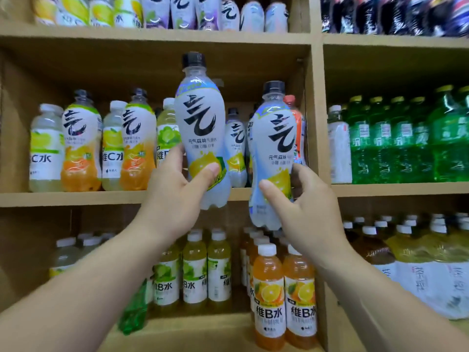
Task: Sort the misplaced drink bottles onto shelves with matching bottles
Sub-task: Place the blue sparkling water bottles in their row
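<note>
Left bottle (200, 118) and right bottle (274, 138) showed frosted white-blue, black brush character, yellow lemon print, black caps. Neighbouring bottles (380, 143) were green; shelf (76, 199) was tan.

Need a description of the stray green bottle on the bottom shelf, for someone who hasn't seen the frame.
Take the left shelving bay and go to its bottom shelf. Left of the white-capped lime-label bottles is the green bottle. It is the only green one in that compartment, and it leans tilted while its neighbours stand upright.

Green btls (406, 148) at rt, dark btls (380, 16) above, yellow btls (411, 250) below.
</note>
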### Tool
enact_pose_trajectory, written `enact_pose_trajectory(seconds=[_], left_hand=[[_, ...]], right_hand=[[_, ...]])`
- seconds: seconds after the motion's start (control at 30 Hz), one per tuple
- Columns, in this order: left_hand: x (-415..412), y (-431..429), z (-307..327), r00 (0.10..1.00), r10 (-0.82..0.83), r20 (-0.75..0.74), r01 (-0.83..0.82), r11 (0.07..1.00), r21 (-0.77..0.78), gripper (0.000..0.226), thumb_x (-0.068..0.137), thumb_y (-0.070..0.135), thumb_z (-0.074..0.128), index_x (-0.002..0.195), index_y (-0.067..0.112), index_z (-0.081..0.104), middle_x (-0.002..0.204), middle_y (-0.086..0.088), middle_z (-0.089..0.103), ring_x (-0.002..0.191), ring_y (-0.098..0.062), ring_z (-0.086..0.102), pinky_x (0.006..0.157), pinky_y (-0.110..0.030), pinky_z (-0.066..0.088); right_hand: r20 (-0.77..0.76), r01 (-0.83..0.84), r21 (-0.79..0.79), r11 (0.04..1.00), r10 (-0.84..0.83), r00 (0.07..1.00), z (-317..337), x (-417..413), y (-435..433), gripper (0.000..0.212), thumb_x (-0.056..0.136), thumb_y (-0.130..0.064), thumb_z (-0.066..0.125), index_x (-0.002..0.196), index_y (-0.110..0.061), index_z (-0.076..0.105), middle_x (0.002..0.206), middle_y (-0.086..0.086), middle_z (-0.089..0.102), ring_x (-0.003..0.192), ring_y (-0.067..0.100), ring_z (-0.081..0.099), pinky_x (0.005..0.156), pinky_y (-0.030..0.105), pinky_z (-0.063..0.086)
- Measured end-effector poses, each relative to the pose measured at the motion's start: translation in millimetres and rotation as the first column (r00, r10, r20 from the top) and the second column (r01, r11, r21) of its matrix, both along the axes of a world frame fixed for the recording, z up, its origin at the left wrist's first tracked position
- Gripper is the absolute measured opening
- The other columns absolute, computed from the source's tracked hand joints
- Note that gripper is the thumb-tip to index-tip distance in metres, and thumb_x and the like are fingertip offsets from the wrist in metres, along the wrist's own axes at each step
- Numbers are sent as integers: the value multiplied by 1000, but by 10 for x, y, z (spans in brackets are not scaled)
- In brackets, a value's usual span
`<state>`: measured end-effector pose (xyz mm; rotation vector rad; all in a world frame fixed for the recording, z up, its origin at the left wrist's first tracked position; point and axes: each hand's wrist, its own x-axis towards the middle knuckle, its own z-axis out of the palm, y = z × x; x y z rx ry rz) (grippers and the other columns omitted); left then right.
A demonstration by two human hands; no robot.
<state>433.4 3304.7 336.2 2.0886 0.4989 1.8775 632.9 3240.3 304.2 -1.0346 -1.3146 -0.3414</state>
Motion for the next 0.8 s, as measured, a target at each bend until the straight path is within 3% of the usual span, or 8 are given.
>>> enact_pose_trajectory(seconds=[0.2, 0.37, 0.63, 0.73, 0.8], left_hand=[[224, 324, 543, 991, 123, -61, -130, 984, -125, 43, 84, 49, 66, 122, 29, 62, 113, 7, 72, 102, -17, 70, 92, -49, 58], [372, 650, 586, 936, 294, -193, -331, 922, -202, 36, 94, 44, 66, 120, 20, 61, 114, -4, 69, 100, -27, 65, 90, -47, 56], [502, 777, 559, 835, 455, -308, -514, 846, -143, 38, 98, 44, 59, 120, 13, 57, 117, -12, 66, 105, -35, 62, 90, -46, 52], [493, 799, 494, 770, 560, -306, -596, 802, -35, 41, 97, 48, 60, 118, 13, 55, 112, -13, 67, 100, -35, 63, 84, -45, 53], [468, 766, 442, 744, 603, -287, -618, 785, 47, 50, 95, 48, 63, 129, 15, 49, 115, -13, 67, 101, -34, 64, 80, -42, 53]], right_hand=[[-12, 23, -19, 1000, -23, 1000, 475, 160, 113, 28, 89, -56, 71, 107, -36, 61, 102, -18, 70, 92, 3, 68, 80, 40, 62], [-13, 46, -61, 997, -47, 999, 743, 196, 360, 34, 86, -54, 73, 107, -28, 65, 101, -8, 71, 93, 16, 68, 83, 44, 60], [26, 166, -161, 973, -164, 986, 777, 169, 869, 41, 87, -56, 71, 103, -19, 62, 99, 1, 69, 93, 26, 65, 79, 40, 55], [41, 186, -160, 969, -182, 982, 738, 172, 972, 43, 88, -59, 69, 100, -19, 62, 94, 0, 67, 90, 25, 63, 74, 38, 51], [68, 200, -153, 968, -191, 979, 727, 185, 997, 43, 88, -60, 68, 97, -18, 62, 91, -1, 66, 88, 24, 62, 74, 39, 51]])
